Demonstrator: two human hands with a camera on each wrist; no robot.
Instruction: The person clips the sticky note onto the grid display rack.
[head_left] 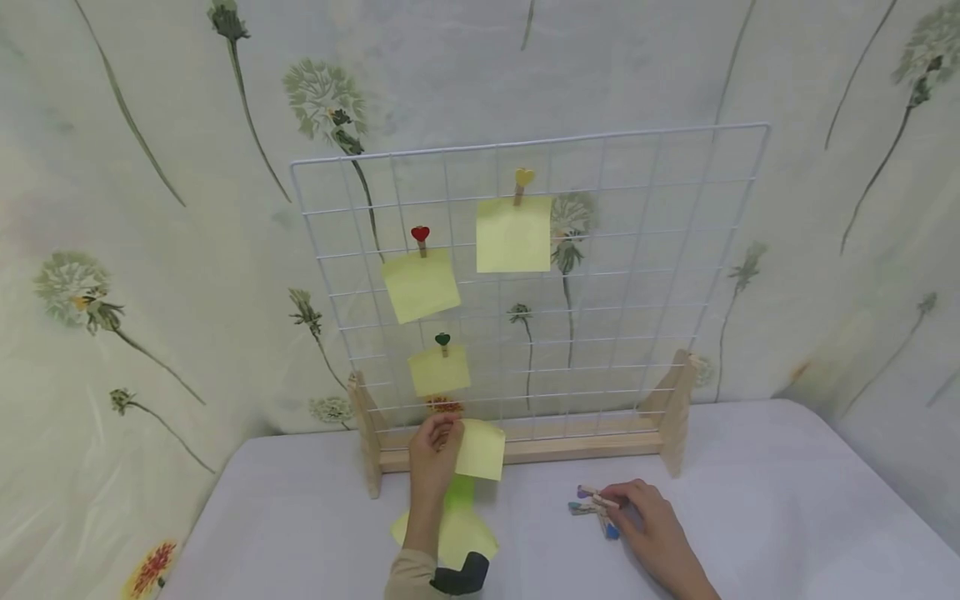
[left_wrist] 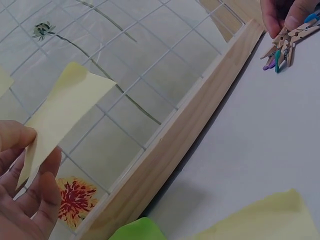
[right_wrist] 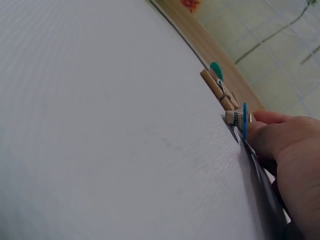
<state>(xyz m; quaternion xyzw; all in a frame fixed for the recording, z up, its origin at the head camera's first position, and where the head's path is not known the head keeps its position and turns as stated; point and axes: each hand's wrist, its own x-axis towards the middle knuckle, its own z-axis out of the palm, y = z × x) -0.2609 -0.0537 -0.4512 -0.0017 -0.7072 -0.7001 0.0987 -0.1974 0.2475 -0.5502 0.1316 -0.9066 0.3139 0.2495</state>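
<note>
My left hand [head_left: 435,458] pinches a yellow sticky note [head_left: 482,450] by its left edge, in front of the lower part of a white wire grid [head_left: 592,287]. In the left wrist view the note [left_wrist: 62,112] bends a little between thumb and fingers. On the table to the right, my right hand [head_left: 656,529] pinches a small wooden clothespin [head_left: 609,502] among several others. These carry coloured ends, among them a blue one [right_wrist: 245,121] and a green one [right_wrist: 216,70] in the right wrist view. The right hand's lower fingers are partly hidden there.
Three yellow notes hang on the grid from clothespins with yellow [head_left: 524,177], red [head_left: 420,234] and green [head_left: 442,339] hearts. A wooden stand [head_left: 585,447] holds the grid upright. More yellow notes [head_left: 468,537] and a green one [head_left: 460,492] lie under the left forearm.
</note>
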